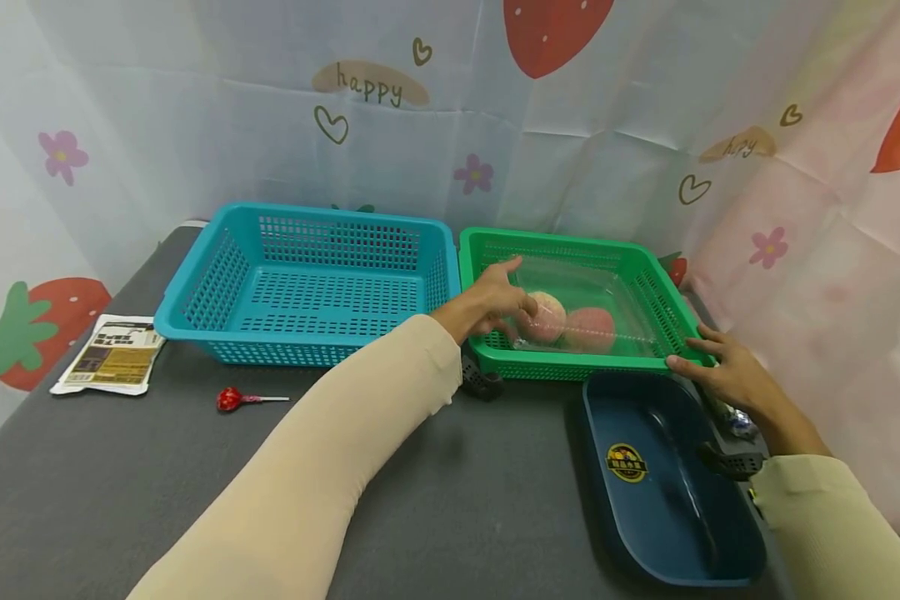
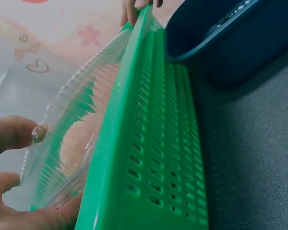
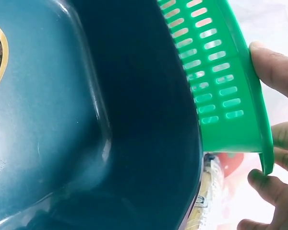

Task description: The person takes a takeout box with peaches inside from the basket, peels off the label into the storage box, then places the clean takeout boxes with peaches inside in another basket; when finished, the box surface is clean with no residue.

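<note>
My left hand (image 1: 493,300) reaches into the green basket (image 1: 562,242) and grips the left end of a clear plastic box (image 1: 633,321). Inside the box, two pinkish peaches (image 1: 589,330) show through the lid. The left wrist view has fingers (image 2: 14,134) on the edge of this box, which lies tilted against the basket's rim. At the basket's front right corner, my right hand (image 1: 735,375) holds the rim; its thumb (image 3: 273,67) presses the rim while other fingers curl about the corner. The box hides part of the basket's floor.
A blue basket (image 1: 330,346) stands left of the green one. In front of the green basket's right part is a dark blue basin (image 1: 645,517). A red lollipop (image 1: 230,399) and a flat packet (image 1: 112,357) lie leftward. Wrapped items (image 1: 740,423) sit behind the basin's right side.
</note>
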`<state>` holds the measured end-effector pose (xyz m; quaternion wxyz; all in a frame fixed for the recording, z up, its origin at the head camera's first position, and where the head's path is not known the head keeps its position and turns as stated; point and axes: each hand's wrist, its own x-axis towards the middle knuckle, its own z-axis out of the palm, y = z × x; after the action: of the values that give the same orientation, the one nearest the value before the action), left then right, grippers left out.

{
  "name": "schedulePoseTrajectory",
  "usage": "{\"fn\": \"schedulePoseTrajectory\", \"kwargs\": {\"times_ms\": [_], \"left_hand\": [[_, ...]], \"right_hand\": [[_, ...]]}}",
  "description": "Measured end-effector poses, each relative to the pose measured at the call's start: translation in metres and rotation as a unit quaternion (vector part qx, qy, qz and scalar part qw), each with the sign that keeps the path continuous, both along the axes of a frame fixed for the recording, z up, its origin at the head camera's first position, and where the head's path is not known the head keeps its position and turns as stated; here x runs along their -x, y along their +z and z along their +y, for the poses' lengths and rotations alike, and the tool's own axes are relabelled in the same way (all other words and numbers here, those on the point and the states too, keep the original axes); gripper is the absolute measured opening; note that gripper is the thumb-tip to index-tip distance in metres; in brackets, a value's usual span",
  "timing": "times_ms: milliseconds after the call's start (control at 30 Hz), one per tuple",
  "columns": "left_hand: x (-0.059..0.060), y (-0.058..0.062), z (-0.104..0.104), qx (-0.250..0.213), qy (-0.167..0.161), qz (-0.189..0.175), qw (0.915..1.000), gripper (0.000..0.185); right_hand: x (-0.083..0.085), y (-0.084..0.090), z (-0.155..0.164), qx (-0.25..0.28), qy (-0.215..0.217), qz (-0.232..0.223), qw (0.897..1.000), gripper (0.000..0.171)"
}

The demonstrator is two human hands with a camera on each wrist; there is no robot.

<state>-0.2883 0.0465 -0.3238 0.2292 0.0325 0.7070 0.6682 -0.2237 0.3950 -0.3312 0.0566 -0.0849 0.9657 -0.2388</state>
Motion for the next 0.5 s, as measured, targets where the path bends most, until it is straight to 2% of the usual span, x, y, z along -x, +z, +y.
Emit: {"fn": "schedulePoseTrajectory", "kwargs": {"times_ms": [233, 500], "left_hand": [[0.0067, -0.0014, 0.0038, 0.046, -0.014, -0.016, 0.9987, 0.090], [0.0073, 0.0000, 0.0062, 0.097, -0.035, -0.032, 0.9942, 0.087]], "right_hand": [[-0.0003, -0.0005, 0.0003, -0.003, 0.001, 0.004, 1.000, 0.076], [-0.0011, -0.0016, -0.0008, 0.013, -0.003, -0.004, 1.000, 0.078]]}}
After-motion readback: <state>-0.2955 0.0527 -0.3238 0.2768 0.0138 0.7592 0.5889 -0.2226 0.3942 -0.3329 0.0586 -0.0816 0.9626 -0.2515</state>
